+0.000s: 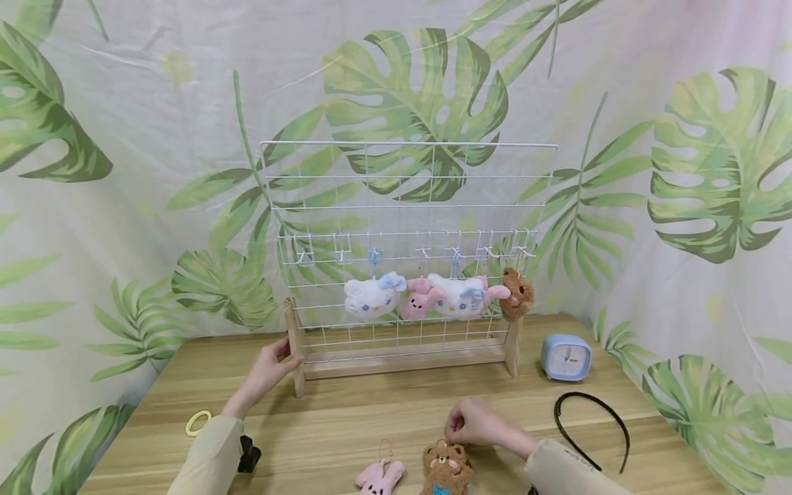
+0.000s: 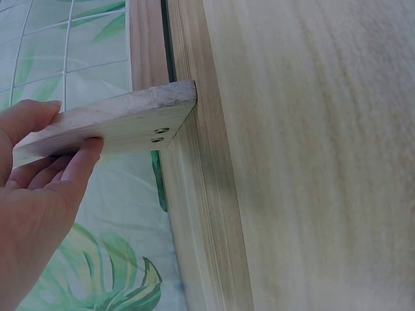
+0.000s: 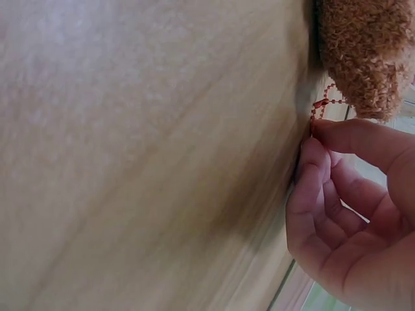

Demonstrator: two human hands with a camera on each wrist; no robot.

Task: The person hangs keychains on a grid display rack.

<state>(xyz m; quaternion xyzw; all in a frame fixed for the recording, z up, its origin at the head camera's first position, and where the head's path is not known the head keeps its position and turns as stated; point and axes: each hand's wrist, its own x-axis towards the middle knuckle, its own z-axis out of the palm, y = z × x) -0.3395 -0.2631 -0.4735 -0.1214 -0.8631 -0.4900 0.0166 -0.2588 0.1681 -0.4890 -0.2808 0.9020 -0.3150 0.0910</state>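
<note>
Pale fabric printed with green leaves [image 1: 421, 103] hangs behind a wood-grained bench [image 1: 383, 405]. Along the bench's far edge stands a white wire rack [image 1: 408, 144] on a wooden base [image 1: 408, 364]. From its hooks [image 1: 423, 254] hang, left to right, a white cat plush with a blue bow [image 1: 373, 297], a small pink plush [image 1: 419, 302], a second white cat plush [image 1: 456, 299], another pink plush [image 1: 495, 292] partly hidden behind that cat, and a brown plush [image 1: 517, 295] at the right end.

Beside the rack, the left hand [image 1: 272, 368] grips the base's left upright [image 1: 300, 381], thumb on one face and fingers against the other. The right hand [image 1: 479, 421] is low over the bench toward its near edge, thumb and forefinger pinching the reddish bead chain [image 3: 327, 100] of a brown bear plush [image 1: 447, 464]. The bear lies on the bench, face up, its lower end cut off by the head view. Just left of it lies a pink rabbit plush [image 1: 380, 476] with a thin loop [image 1: 386, 450] at its ears.

Near the bench's far right corner is a blue clock [image 1: 566, 357]; a black headband [image 1: 594, 430] lies nearer the right edge, and a yellow ring [image 1: 197, 423] toward the left edge.
</note>
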